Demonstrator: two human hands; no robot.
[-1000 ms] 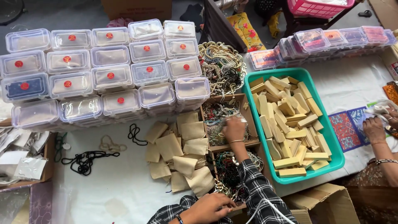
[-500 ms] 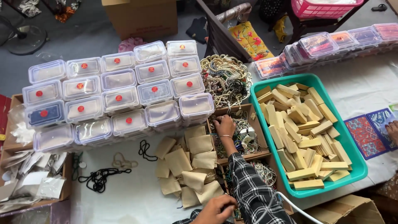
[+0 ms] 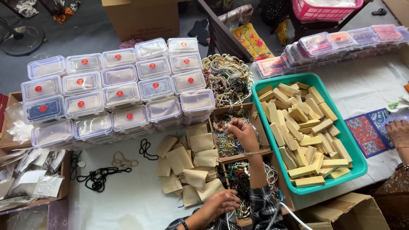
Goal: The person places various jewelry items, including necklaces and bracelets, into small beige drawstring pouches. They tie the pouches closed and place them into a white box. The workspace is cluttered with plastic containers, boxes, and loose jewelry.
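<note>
Our right hand (image 3: 242, 133) has stayed over the bead tray (image 3: 221, 111), fingers pinching a strand; our left hand (image 3: 221, 203), loosely curled, now rests nearer the pouches (image 3: 194, 164).

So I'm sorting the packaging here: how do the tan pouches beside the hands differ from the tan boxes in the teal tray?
The pouches are soft, flat and creased, lying loose and overlapping on the white table. The boxes are rigid, long and narrow, heaped inside the teal tray. Both are tan.
</note>
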